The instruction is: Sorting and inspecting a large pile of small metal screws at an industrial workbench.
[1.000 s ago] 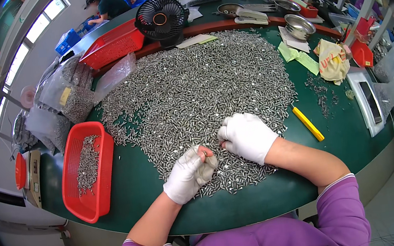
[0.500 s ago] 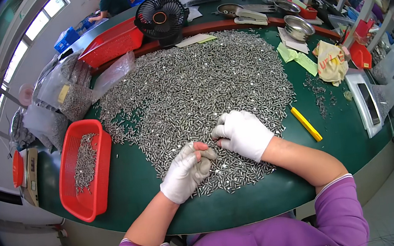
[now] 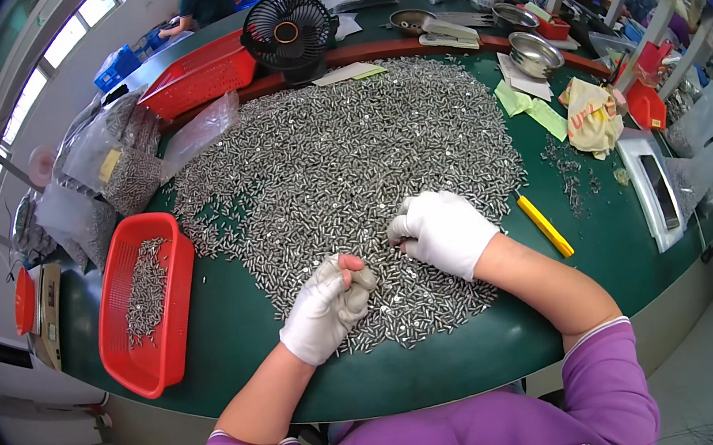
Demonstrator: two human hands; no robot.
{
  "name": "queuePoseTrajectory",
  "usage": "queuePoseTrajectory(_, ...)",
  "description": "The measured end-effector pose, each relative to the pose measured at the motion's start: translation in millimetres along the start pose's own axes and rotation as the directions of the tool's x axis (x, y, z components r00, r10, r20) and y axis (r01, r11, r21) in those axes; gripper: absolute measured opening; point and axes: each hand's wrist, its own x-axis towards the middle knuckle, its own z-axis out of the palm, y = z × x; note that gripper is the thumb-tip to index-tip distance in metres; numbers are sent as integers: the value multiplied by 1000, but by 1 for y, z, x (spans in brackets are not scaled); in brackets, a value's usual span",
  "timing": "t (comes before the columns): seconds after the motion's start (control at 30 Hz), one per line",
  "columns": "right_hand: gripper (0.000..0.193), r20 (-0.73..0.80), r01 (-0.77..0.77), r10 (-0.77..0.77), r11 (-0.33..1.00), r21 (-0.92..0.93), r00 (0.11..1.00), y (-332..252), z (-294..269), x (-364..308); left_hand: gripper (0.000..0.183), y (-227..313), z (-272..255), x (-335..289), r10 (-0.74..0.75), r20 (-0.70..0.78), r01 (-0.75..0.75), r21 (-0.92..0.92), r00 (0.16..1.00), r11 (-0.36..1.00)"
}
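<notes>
The white-gloved left hand (image 3: 324, 308) is curled at the near edge of a broad pile of small metal pins (image 3: 348, 152), one bare fingertip showing; the white-gloved right hand (image 3: 445, 234) bends its fingers down over the pile, though whether either grips a pin is hard to tell; on the green table (image 3: 236, 326), a red basket (image 3: 175, 307) holding more pins sits left; a yellow-handled tool (image 3: 546, 226) lies right; a black fan (image 3: 287, 35) stands at the far side.
</notes>
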Motion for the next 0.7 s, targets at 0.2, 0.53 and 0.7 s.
queuePoseTrajectory(0.2,14,-33,-28,27,999,-43,999,0,2,-1,18,0,3,-1,10,-14,-9,16,1000,1000)
queuePoseTrajectory(0.53,14,-39,32,-33,998,-46,999,-4,6,-1,18,-1,2,-1,3,2,-3,1,1000,1000)
queuePoseTrajectory(0.7,11,-50,37,-38,999,-12,998,-2,10,3,17,-2,3,-1,-8,-39,9,24,999,1000)
